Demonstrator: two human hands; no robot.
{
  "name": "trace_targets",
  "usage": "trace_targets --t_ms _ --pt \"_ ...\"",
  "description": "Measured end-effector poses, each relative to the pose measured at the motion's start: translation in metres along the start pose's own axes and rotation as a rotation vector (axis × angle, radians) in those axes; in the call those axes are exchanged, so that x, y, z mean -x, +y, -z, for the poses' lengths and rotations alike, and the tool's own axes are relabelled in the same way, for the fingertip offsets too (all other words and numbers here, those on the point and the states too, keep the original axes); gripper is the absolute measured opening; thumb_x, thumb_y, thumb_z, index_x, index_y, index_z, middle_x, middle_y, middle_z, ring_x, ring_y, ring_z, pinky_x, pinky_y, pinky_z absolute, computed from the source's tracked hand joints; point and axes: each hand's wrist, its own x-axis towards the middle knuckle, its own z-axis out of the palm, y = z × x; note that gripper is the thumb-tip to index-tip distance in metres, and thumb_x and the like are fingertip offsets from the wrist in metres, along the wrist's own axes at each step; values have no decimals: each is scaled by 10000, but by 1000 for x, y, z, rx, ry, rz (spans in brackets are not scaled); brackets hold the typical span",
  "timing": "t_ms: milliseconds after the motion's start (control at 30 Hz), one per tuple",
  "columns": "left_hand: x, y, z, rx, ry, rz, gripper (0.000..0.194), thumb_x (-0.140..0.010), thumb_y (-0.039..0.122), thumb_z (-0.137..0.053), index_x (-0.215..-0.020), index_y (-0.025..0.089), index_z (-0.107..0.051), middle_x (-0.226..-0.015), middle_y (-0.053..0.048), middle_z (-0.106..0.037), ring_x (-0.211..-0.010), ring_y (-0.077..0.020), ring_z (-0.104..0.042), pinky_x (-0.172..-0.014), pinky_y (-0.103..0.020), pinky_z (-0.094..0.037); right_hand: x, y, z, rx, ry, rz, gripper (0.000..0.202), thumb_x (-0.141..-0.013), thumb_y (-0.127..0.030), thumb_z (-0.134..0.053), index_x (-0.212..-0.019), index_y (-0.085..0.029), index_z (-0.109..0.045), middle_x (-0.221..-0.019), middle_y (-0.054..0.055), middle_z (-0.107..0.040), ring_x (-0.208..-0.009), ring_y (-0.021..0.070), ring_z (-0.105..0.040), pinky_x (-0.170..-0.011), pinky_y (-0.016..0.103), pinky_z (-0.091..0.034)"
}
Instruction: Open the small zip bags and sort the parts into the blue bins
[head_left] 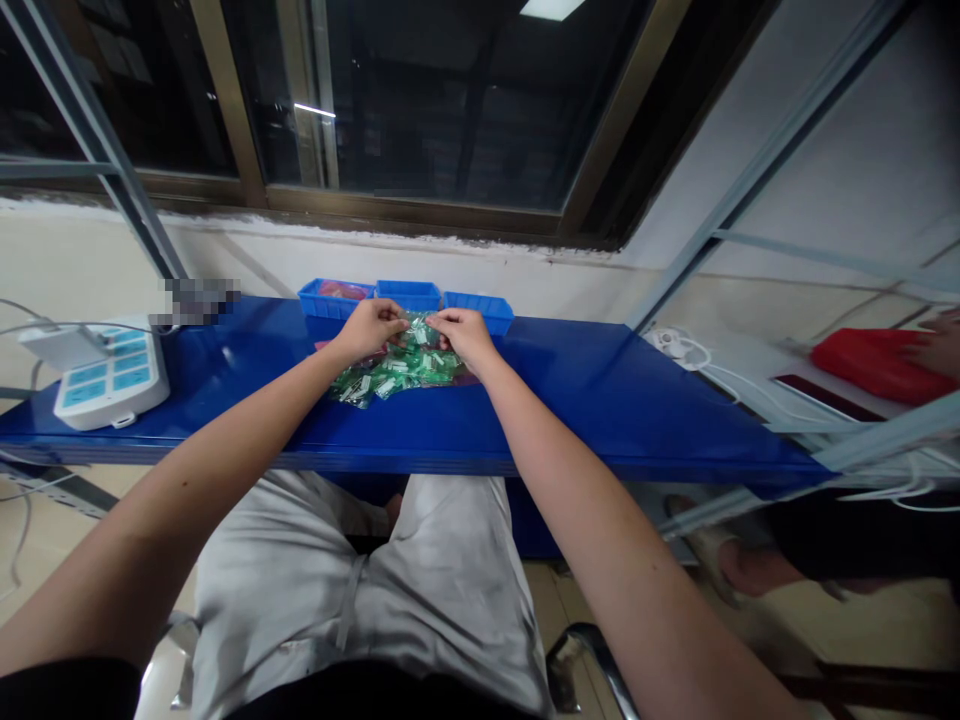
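Observation:
Between my two hands is a small clear-and-green plastic packet (418, 325) with something white in it, too small to make out. The fingers of my left hand (373, 328) pinch its left side. My right hand (466, 333) is closed at its right side, thumb and forefinger together. Just below both hands, a loose pile of similar green packets (394, 378) lies on the blue table (577, 400). A bit of reddish material shows beside the pile, partly hidden by my left hand.
Three blue bins stand along the wall: a left bin (309, 300) holding reddish packets, a middle bin (409, 290) and a right bin (495, 312). A power strip (112, 380) sits at left. Past the frame post, another person's hand (937, 345) touches a red bag (862, 360).

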Motion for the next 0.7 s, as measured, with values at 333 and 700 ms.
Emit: trace_targets --t_ms 333,700 --pt "-3 -3 6 -159 88 -209 83 -770 242 -691 -797 176 -649 -580 16 -581 -547 -119 -562 -540 -244 -420 0 -6 -4 -156 -67 -92 355 -813 -519 -710 -812 -170 -645 -704 58 -697 -593 151 -673 -407 196 -422" --pt "0 1 1 -51 69 -111 166 -724 166 -695 -881 164 -642 -739 -30 -662 -675 -143 -622 -640 -269 -504 6 -12 -2 -41 -46 28 152 -693 -171 -747 -810 -193 -654 -646 -20 -648 -476 113 -551 -454 242 -441"
